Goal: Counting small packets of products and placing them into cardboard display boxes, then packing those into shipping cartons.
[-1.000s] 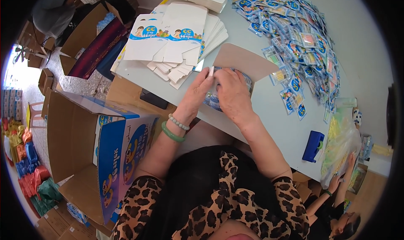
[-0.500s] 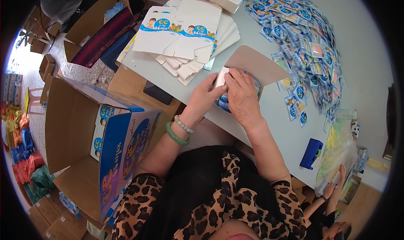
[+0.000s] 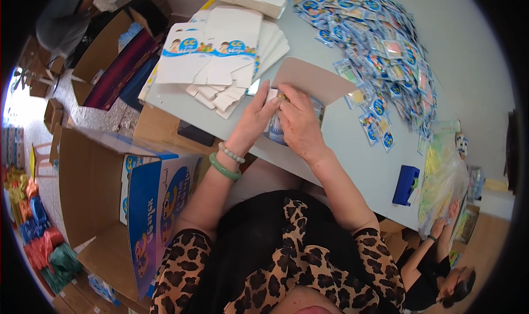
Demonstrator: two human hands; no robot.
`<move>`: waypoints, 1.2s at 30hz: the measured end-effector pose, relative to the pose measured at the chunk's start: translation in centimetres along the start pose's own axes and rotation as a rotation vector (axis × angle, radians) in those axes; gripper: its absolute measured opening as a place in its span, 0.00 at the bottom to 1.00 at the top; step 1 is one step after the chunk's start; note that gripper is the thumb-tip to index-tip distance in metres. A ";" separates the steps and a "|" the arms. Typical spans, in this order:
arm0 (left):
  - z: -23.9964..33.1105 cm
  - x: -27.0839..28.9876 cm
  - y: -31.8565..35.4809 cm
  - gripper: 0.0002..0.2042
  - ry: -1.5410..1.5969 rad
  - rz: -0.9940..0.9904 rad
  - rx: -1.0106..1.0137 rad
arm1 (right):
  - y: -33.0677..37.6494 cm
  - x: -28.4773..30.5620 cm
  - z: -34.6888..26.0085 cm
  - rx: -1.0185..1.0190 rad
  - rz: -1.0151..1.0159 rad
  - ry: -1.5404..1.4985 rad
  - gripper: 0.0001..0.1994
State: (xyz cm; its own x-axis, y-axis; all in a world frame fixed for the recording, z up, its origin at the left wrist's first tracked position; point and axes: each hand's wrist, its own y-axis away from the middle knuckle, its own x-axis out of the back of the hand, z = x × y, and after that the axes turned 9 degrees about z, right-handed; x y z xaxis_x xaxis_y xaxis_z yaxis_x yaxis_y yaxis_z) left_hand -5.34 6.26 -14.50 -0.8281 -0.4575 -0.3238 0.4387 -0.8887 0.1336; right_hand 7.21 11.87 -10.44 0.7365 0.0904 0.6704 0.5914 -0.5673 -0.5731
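Both hands, left hand [image 3: 258, 115] and right hand [image 3: 299, 124], clamped together on small blue-and-white cardboard carton [image 3: 278, 128] at bench [image 3: 352, 165] centre. Mid-fold/closing step, likely; flat white carton blanks [image 3: 220, 55] at 11 o'clock, blue sachets [image 3: 380, 49] at 1.

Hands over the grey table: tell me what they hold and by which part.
Both the left hand and the right hand grip a small blue-and-white packet at its upper end, fingertips meeting there; its lower edge rests on the table.
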 end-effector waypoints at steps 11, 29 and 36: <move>-0.2 -1.7 1.0 0.26 0.138 -0.125 0.129 | 5.4 4.5 4.3 -0.937 0.251 -0.773 0.27; -0.3 2.0 -2.1 0.15 -0.417 -0.326 -0.292 | 4.2 4.0 8.9 -0.755 -0.028 -0.998 0.08; 3.9 0.1 2.8 0.17 -0.882 -0.452 -0.619 | 5.3 4.2 9.0 -0.704 -0.016 -0.958 0.10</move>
State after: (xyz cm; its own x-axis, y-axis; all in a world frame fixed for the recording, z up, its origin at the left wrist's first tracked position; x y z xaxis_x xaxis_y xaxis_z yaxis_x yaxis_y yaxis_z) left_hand -5.58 3.64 -10.55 -0.8008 -0.1829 0.5704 -0.0643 -0.9205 -0.3855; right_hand 16.37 16.63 -14.91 0.8533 0.5069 -0.1222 0.5126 -0.8585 0.0178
